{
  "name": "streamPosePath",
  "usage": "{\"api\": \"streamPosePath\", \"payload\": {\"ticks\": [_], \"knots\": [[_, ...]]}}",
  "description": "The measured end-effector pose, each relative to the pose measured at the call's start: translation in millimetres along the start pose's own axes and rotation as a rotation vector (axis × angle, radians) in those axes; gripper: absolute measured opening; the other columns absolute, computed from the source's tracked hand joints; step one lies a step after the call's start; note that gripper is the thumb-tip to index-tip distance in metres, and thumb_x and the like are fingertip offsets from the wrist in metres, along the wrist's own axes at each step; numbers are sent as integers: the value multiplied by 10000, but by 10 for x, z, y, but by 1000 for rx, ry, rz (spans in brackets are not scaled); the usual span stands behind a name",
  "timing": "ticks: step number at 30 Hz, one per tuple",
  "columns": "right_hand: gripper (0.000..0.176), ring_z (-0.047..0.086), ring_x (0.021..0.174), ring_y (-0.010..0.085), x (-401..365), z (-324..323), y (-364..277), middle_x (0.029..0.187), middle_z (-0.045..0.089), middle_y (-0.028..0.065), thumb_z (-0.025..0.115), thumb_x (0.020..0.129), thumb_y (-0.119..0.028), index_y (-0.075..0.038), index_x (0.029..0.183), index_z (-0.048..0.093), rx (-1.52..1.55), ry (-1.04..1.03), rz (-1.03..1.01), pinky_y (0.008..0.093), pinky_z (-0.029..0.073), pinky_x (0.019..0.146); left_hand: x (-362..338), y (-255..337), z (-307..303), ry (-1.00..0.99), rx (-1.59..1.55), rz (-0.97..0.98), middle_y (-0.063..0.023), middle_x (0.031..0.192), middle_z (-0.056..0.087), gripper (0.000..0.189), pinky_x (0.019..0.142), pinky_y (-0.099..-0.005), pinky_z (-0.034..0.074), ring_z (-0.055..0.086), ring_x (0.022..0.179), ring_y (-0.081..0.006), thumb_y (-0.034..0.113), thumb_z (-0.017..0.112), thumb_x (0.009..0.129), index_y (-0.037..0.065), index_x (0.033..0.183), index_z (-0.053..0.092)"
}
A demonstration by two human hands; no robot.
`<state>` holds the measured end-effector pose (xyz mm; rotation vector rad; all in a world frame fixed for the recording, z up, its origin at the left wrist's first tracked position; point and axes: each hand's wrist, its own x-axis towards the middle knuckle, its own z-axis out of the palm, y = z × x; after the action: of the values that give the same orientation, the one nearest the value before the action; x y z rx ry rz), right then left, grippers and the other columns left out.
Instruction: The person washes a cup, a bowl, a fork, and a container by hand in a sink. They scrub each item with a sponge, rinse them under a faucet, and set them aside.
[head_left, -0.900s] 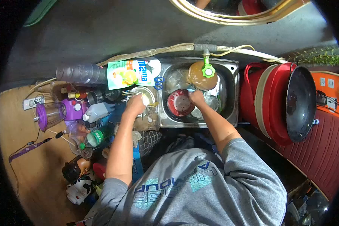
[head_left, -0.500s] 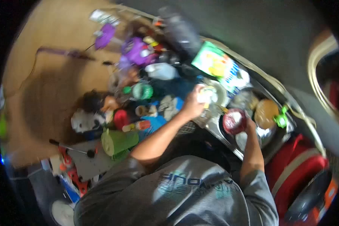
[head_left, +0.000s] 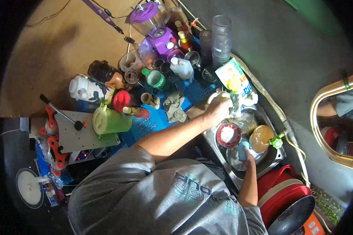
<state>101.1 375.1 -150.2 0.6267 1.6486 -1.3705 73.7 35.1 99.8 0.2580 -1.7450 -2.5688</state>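
Observation:
My left hand (head_left: pixel 217 112) has its fingers wrapped round a whitish, foamy sponge (head_left: pixel 234 106) at the upper left corner of the steel sink (head_left: pixel 268 113). Low in the sink, my right hand (head_left: pixel 248 153) closes on a light blue item (head_left: pixel 243 145), which I cannot identify clearly. A red bowl (head_left: pixel 228 135) with a white, sudsy inside lies between the hands. Beside it to the right is a round amber-brown container (head_left: pixel 262 138). A bright green tap handle (head_left: pixel 276 141) stands at the sink's right side.
Left of the sink are a grey cloth (head_left: pixel 174 106), a green pitcher (head_left: pixel 110 121) and a green-capped bottle (head_left: pixel 155 79). A purple blender (head_left: pixel 159 37) and stacked clear cups (head_left: pixel 222 39) stand farther back. A dark pan (head_left: pixel 292 214) leans at the lower right.
My right hand has let go of the red bowl and moved down to the blue item. The bowl now rests farther left. The whole view has shifted.

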Motion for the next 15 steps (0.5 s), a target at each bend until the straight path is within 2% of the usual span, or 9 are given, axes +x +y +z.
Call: {"api": "streamPosePath", "payload": {"ticks": [1,2,4,6,8,10,12,14,15], "knots": [[717,617,757,233,-94,-125,20,944,631,123,656,776,-583,21,1157,589,-7,9,-15,354,501,598,-35,-13,69,72,-111,-232,14,685,457,125,631,-330,550,530,590,-117,188,553,917,94,836,540],[686,608,747,230,-227,-264,78,926,626,112,664,774,-570,-3,1153,592,2,-26,24,356,496,593,-70,-59,225,204,-431,-429,16,667,457,156,567,-322,522,519,585,-96,269,528,917,135,844,558],[655,599,738,228,-429,-453,45,908,622,101,672,771,-557,-28,1150,595,12,-55,46,358,491,589,-87,-367,431,249,-357,-582,21,656,459,184,545,-311,492,504,579,-90,330,512,915,171,829,553],[586,611,814,250,-909,-524,-107,1055,607,91,689,804,-443,-78,1237,537,-129,-27,-19,430,527,681,-122,-804,817,383,-133,-413,21,639,469,244,512,-307,462,488,548,-100,341,491,939,146,801,540],[597,610,876,221,-1440,-270,-311,1053,614,64,740,783,-320,-32,1249,500,-23,-23,-259,417,518,752,-121,-1342,1070,-53,-177,-203,8,640,493,251,497,-322,441,493,528,-130,303,495,939,101,800,549],[589,592,958,186,-1188,-378,-106,1101,600,63,756,766,-210,-17,1256,494,-99,-20,-569,377,512,800,-251,-1744,1338,-221,368,83,-48,666,551,194,517,-375,459,554,565,-207,235,501,895,79,798,565],[592,581,988,173,-1143,-424,-59,1124,590,64,757,754,-165,-17,1260,490,-89,23,-684,354,504,821,-446,-1902,1639,-247,922,368,-104,692,609,143,536,-429,476,614,602,-284,168,508,851,57,797,582],[598,570,1018,159,-1157,-412,-51,1147,581,66,759,742,-120,-17,1264,487,-72,70,-791,332,495,842,-588,-1754,1868,-281,961,352,-132,703,621,162,562,-448,490,635,662,-345,194,507,836,69,768,585],[636,578,1002,166,-1263,-300,-115,1141,586,64,790,700,-145,-19,1248,492,37,123,-854,327,491,848,-555,-1795,1990,-350,1111,201,-148,706,626,202,564,-453,487,639,683,-350,236,505,842,69,779,599]]}}
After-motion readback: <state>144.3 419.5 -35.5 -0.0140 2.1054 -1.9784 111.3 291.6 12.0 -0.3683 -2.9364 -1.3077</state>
